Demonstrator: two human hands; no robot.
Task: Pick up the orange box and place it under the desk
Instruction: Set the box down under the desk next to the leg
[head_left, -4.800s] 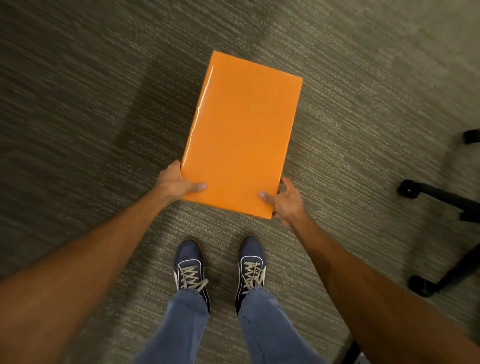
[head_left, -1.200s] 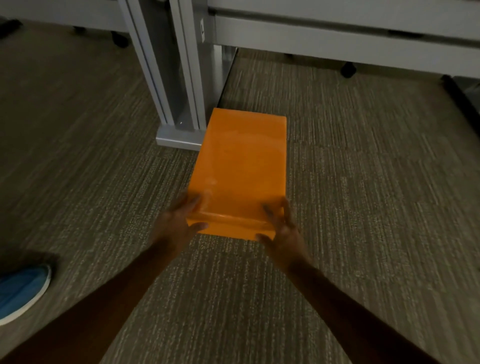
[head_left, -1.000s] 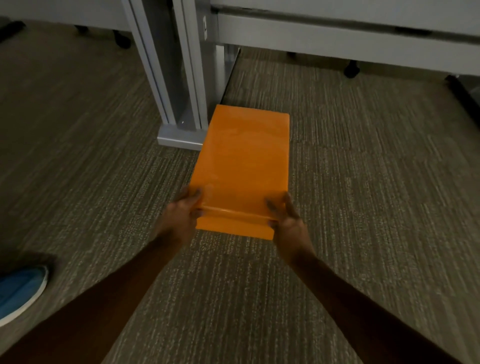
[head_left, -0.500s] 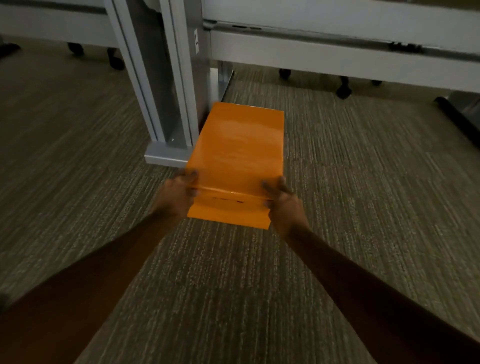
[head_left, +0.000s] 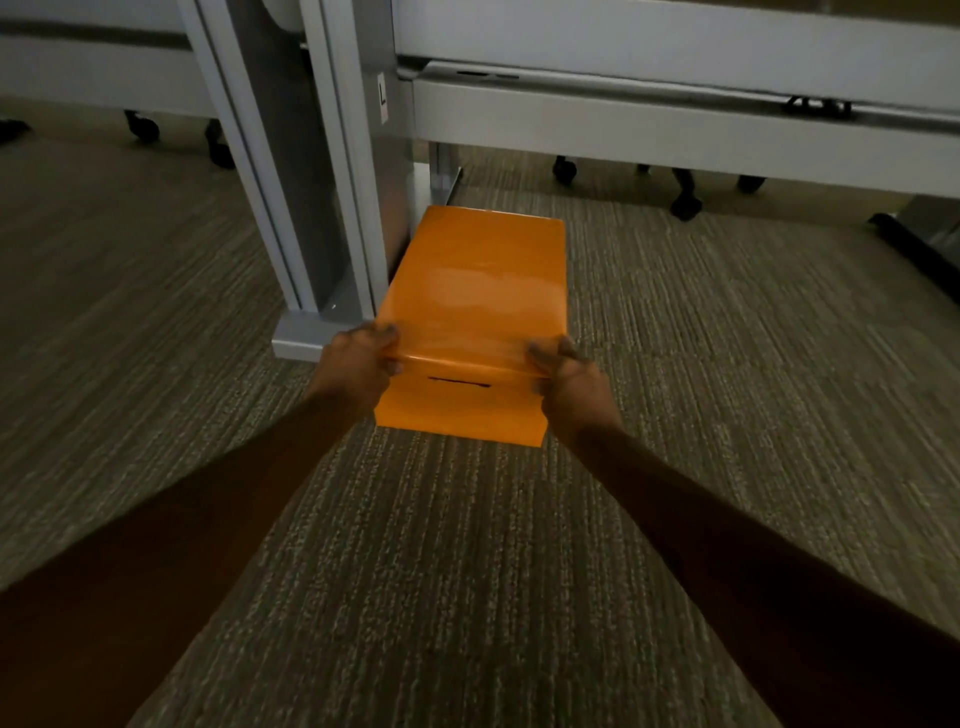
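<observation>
The orange box (head_left: 475, 291) lies low over the carpet with its long side pointing away from me, its near end face showing a dark slot. My left hand (head_left: 358, 366) grips its near left corner and my right hand (head_left: 569, 382) grips its near right corner, thumbs on top. The far end of the box reaches beside the grey desk leg (head_left: 332, 208), below the front rail of the desk (head_left: 675, 119). I cannot tell whether the box touches the floor.
The desk leg's flat foot (head_left: 301, 338) sticks out just left of the box. Chair castors (head_left: 685, 202) stand on the carpet behind the desk rail. A dark base (head_left: 914, 244) lies at the far right. A second desk (head_left: 93, 73) is at the left.
Since 4.8 s ago I went from standing over the held box to crouching at the desk. In the last second the box has moved forward and lower, its far end passing the desk leg.
</observation>
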